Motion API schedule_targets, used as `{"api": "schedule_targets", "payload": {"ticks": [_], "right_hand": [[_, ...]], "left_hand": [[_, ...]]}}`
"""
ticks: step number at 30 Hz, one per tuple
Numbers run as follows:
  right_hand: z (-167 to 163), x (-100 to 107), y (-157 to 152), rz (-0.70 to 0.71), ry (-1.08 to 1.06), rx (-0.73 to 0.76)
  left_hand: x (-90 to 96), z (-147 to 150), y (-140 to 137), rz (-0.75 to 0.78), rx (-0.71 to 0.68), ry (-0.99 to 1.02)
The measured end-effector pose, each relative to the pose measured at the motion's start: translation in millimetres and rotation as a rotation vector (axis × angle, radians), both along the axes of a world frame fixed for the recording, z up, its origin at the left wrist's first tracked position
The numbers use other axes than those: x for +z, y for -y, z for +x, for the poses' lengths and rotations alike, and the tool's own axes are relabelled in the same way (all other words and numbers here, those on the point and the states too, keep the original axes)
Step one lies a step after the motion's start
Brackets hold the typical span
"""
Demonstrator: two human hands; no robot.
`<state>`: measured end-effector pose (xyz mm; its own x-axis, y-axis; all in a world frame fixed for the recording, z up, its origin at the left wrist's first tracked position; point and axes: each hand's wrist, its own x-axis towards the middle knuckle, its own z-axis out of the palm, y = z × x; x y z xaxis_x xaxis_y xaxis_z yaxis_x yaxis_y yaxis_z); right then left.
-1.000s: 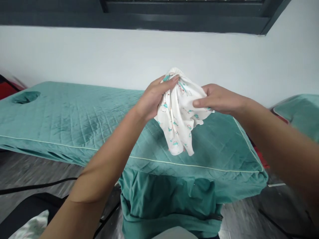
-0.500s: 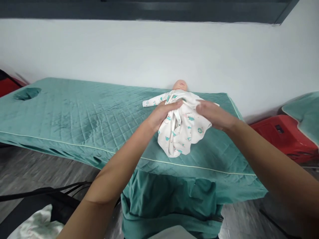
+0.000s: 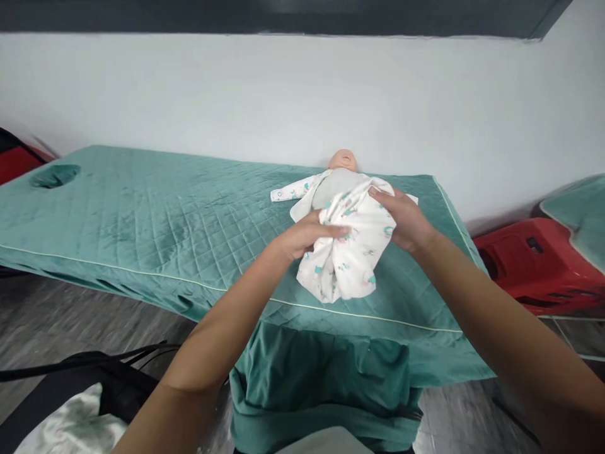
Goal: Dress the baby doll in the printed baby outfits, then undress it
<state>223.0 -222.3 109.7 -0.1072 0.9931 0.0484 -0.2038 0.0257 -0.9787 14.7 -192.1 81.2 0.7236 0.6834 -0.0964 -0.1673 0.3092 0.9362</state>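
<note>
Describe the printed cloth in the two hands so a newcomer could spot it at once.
Find the green quilted bed against the white wall. Toward its right end, in front of the doll's head, the left hand and right hand hold a white cloth with small green prints. Unlike the printed sleeve stretched out farther left, it is bunched between both hands.

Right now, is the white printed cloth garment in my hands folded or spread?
Neither neatly folded nor spread flat: the white printed cloth garment is bunched, with creases gathered between your left hand and right hand.
</note>
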Motion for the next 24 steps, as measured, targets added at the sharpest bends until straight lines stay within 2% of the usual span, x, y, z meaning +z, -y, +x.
{"api": "schedule_targets", "payload": {"ticks": [3, 6, 8, 10, 12, 14, 16, 20, 24], "right_hand": [[5.0, -11.0, 3.2, -0.117, 0.068, 0.137], [8.2, -21.7, 4.9, -0.194, 0.141, 0.306], [5.7, -24.8, 5.0, -0.152, 0.12, 0.265], [0.1, -24.0, 5.2, -0.068, 0.053, 0.122], [-5.9, -20.6, 6.5, -0.013, -0.007, 0.01], [-9.6, -17.5, 9.0, -0.012, -0.047, -0.03], [-9.6, -17.1, 12.6, -0.047, -0.086, -0.023], [-1.8, -28.4, 24.1, -0.172, -0.112, 0.013], [3.0, -52.5, 46.0, -0.353, -0.1, 0.071]], "left_hand": [[-0.5, 7.6, -9.9, -0.012, 0.148, 0.195], [-0.3, 13.4, -14.3, -0.033, 0.135, 0.231], [-1.0, 12.9, -11.3, -0.045, 0.117, 0.208], [-2.6, 9.5, -4.7, -0.054, 0.095, 0.146], [-4.3, 5.2, 2.8, -0.067, 0.027, 0.044], [-5.7, 2.4, 9.0, -0.084, -0.044, -0.033], [-6.6, 1.8, 12.5, -0.102, -0.036, -0.035], [-9.4, 1.9, 12.7, -0.129, 0.089, 0.017], [-18.2, -2.6, 11.1, -0.198, 0.032, -0.155]]}}
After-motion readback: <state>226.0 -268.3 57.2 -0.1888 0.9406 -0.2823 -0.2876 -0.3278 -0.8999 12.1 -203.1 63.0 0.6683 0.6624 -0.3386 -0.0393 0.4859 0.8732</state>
